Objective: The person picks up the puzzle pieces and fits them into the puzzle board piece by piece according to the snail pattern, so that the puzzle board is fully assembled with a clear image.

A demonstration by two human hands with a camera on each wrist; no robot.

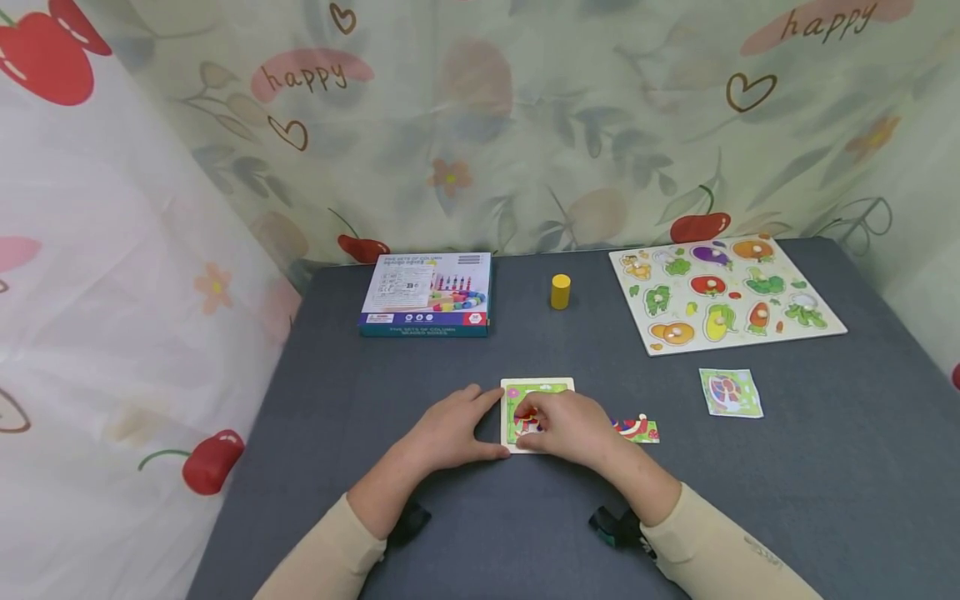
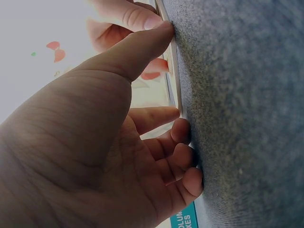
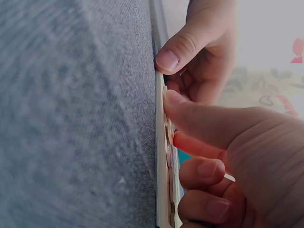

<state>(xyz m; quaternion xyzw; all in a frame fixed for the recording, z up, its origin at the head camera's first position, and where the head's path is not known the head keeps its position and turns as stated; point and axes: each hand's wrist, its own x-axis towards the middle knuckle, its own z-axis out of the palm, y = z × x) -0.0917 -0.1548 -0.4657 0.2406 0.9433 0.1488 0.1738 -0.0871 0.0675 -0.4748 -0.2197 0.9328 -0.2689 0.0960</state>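
A small square puzzle board (image 1: 537, 386) with a pale wooden rim and a green picture lies flat on the dark table. My left hand (image 1: 455, 427) rests at its left side, thumb and forefinger fairly straight and spread along the rim. Over the board, my right hand (image 1: 573, 427) pinches a puzzle piece (image 1: 527, 423), red where it shows between thumb and forefinger. Stacked wooden edges (image 3: 169, 137) rise above the rim in the right wrist view. Beside the right hand lies a colorful puzzle piece (image 1: 639, 429), partly hidden by that hand.
A boxed set (image 1: 425, 292) lies at the back left and a yellow cylinder (image 1: 560, 292) stands back center. At the back right is a vegetable peg board (image 1: 727, 293). A square picture card (image 1: 731, 393) lies right of the hands. Patterned curtains (image 1: 480, 125) border the table (image 1: 510, 525).
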